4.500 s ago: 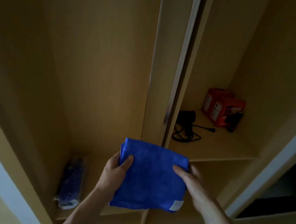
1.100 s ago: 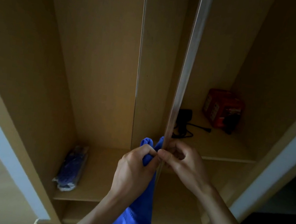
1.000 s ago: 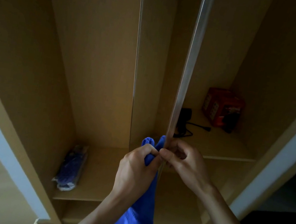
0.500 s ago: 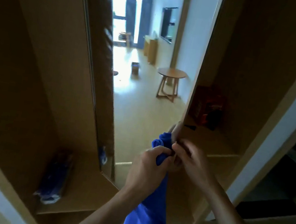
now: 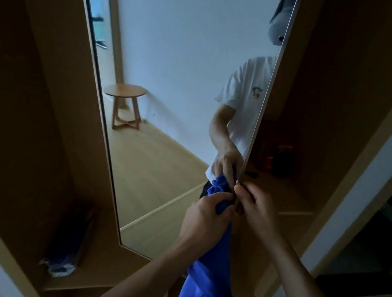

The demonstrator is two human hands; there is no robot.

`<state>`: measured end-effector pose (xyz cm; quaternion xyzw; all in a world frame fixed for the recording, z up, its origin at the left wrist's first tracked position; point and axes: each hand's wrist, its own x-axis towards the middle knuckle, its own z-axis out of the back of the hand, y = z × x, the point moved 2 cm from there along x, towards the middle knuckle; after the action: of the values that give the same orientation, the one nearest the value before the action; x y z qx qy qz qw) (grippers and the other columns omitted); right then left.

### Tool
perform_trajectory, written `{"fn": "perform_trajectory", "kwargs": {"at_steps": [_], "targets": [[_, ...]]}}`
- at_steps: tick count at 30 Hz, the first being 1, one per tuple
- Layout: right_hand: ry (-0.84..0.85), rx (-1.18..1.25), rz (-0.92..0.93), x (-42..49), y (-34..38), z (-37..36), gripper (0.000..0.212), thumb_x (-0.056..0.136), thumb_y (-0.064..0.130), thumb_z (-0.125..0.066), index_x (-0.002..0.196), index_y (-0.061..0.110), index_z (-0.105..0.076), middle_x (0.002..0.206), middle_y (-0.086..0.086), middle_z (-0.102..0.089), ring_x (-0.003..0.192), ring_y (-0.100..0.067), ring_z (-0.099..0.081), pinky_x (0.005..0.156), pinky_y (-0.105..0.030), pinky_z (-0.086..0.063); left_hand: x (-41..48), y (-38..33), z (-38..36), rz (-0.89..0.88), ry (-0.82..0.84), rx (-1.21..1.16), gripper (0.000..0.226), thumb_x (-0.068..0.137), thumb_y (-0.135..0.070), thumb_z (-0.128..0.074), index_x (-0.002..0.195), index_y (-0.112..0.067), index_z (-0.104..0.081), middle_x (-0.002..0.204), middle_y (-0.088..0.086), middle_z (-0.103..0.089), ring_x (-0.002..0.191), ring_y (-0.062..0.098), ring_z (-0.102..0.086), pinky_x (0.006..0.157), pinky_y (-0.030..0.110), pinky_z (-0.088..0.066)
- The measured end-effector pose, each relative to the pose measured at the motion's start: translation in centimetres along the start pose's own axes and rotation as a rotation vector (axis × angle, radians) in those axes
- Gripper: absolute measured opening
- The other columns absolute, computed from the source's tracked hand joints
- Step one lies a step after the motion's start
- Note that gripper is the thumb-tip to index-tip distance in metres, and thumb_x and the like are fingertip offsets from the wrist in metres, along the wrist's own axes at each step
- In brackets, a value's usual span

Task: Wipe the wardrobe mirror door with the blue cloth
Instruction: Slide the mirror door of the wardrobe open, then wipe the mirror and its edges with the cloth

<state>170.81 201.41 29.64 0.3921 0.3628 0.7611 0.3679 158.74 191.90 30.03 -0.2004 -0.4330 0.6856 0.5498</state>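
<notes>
Both hands meet at the free edge of the mirror door (image 5: 174, 80). The left hand (image 5: 204, 217) is closed around the top of the blue cloth (image 5: 207, 294). The cloth is bunched in the fist and hangs below the wrist in a long loose fold, not spread flat. The right hand (image 5: 258, 209) has its fingers curled, and the fingertips seem to pinch the thin edge of the door just beside the left thumb. I judge this grip serves to swing the door and steady it, so that the glass faces the person. The cloth is touching or almost touching that edge; I cannot tell which. The glass stretches up and to the left from the hands and reflects a round table (image 5: 125, 91). Down and to the left of the hands, a dark package (image 5: 62, 253) lies on a shelf (image 5: 102, 277) inside the wardrobe. The wiping is not yet begun, I think: the cloth must first be gathered into a pad and pressed on the glass.
</notes>
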Motion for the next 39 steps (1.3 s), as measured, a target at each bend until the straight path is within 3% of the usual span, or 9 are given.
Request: {"fn": "perform_trajectory", "kwargs": {"at_steps": [4, 8, 13, 18, 22, 24, 30, 35, 39], "targets": [[-0.031, -0.014, -0.022, 0.2, 0.2, 0.0, 0.018, 0.101, 0.034, -0.052, 0.106, 0.027, -0.068, 0.074, 0.011, -0.068, 0.068, -0.002, -0.065, 0.057, -0.017, -0.046, 0.5, -0.1, -0.2, -0.005, 0.009, 0.008, 0.035, 0.101, -0.034, -0.058, 0.134, -0.040, -0.064, 0.119, -0.010, -0.071, 0.104, 0.008, -0.065, 0.073, 0.011, -0.043], [-0.035, -0.021, -0.047, 0.5, 0.6, -0.1, 0.021, 0.103, 0.027, -0.050, 0.107, 0.017, -0.068, 0.084, 0.000, -0.071, 0.078, -0.013, -0.068, 0.068, -0.036, -0.053, 0.7, -0.3, -0.4, 0.006, 0.067, 0.005, 0.040, 0.102, -0.035, -0.056, 0.141, -0.044, -0.057, 0.125, -0.009, -0.069, 0.111, 0.011, -0.064, 0.085, 0.023, -0.049], [-0.046, -0.074, -0.069, 0.9, 0.4, -0.3, 0.022, 0.104, 0.026, -0.046, 0.104, 0.018, -0.066, 0.086, 0.004, -0.070, 0.077, -0.005, -0.066, 0.062, -0.022, -0.048, 1.4, -0.4, -0.6, -0.005, 0.079, -0.037, 0.039, 0.102, -0.032, -0.056, 0.139, -0.042, -0.060, 0.123, -0.009, -0.071, 0.110, 0.009, -0.065, 0.095, 0.034, -0.053], [-0.030, -0.149, -0.121, 1.1, -0.3, -0.7, 0.019, 0.105, 0.026, -0.043, 0.094, 0.023, -0.059, 0.085, 0.002, -0.065, 0.081, -0.016, -0.065, 0.066, -0.031, -0.045, 2.2, -0.1, -0.9, -0.004, 0.096, -0.008, 0.042, 0.102, -0.036, -0.057, 0.143, -0.044, -0.055, 0.128, -0.009, -0.069, 0.113, 0.009, -0.064, 0.093, 0.026, -0.052], [0.001, -0.200, -0.211, 1.4, -1.0, -0.8, 0.035, 0.105, 0.025, -0.041, 0.135, 0.014, -0.055, 0.130, -0.007, -0.062, 0.120, -0.023, -0.059, 0.097, -0.042, -0.049, 2.8, 0.3, -1.4, 0.008, 0.134, 0.019, 0.052, 0.102, -0.037, -0.056, 0.152, -0.043, -0.043, 0.140, -0.005, -0.063, 0.124, 0.017, -0.061, 0.099, 0.032, -0.051], [0.011, -0.187, -0.233, 1.4, -1.2, -0.7, 0.039, 0.105, 0.025, -0.041, 0.142, 0.017, -0.050, 0.138, -0.006, -0.058, 0.127, -0.022, -0.055, 0.104, -0.045, -0.046, 2.9, 0.4, -1.4, 0.011, 0.151, 0.016, 0.056, 0.102, -0.038, -0.056, 0.154, -0.045, -0.038, 0.143, -0.004, -0.061, 0.125, 0.017, -0.059, 0.098, 0.030, -0.050], [-0.021, -0.157, -0.296, 1.0, -1.3, -1.1, 0.040, 0.104, 0.022, -0.046, 0.143, 0.016, -0.047, 0.136, -0.005, -0.058, 0.123, -0.022, -0.057, 0.101, -0.043, -0.048, 2.6, 1.1, -0.2, -0.026, 0.126, -0.028, 0.059, 0.100, -0.041, -0.060, 0.154, -0.045, -0.035, 0.149, -0.004, -0.055, 0.132, 0.014, -0.053, 0.107, 0.029, -0.044], [-0.163, -0.109, -0.232, -0.3, 0.3, -0.9, 0.016, 0.102, 0.020, -0.051, 0.117, 0.023, -0.054, 0.105, 0.006, -0.061, 0.093, -0.010, -0.060, 0.069, -0.025, -0.048, 2.2, 1.5, 2.8, -0.072, 0.083, -0.104, 0.064, 0.100, -0.042, -0.060, 0.155, -0.048, -0.028, 0.153, -0.010, -0.048, 0.125, -0.004, -0.045, 0.089, 0.003, -0.036], [-0.182, -0.089, -0.112, -0.8, 3.1, -1.3, 0.006, 0.100, 0.034, -0.051, 0.104, 0.035, -0.056, 0.096, 0.013, -0.063, 0.087, -0.005, -0.062, 0.066, -0.024, -0.047, 1.7, 0.6, 5.6, -0.109, 0.061, -0.167, 0.064, 0.100, -0.043, -0.060, 0.154, -0.052, -0.027, 0.146, -0.027, -0.037, 0.123, -0.013, -0.039, 0.084, -0.005, -0.035]]}}
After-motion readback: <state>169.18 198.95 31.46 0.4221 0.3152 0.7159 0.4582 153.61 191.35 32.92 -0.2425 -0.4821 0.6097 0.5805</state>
